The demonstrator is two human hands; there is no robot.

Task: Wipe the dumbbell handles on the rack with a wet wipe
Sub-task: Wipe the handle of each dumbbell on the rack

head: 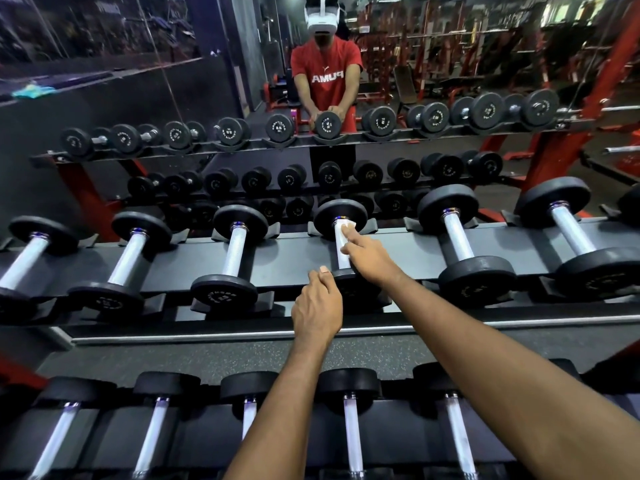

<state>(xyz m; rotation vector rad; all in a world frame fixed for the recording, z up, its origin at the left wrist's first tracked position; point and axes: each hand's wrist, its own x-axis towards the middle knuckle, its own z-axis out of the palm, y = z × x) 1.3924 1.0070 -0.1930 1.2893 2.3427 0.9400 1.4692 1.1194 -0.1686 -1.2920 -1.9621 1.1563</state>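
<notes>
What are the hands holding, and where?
The right hand wraps a wet wipe round the handle of a dumbbell; the left hand grips its near end.

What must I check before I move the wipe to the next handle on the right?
1. Wipe held: ok, the right hand presses it round the handle by the far head.
2. Dumbbell steadied: ok, the left hand holds its near head.
3. Dumbbell seated: ok at the far head, which sits in its cradle; near side hidden, cannot tell.
4. Whole handle wiped: cannot tell.
5. Wipe wet enough: cannot tell.
6. Next handle free: ok, nothing lies on it.
</notes>
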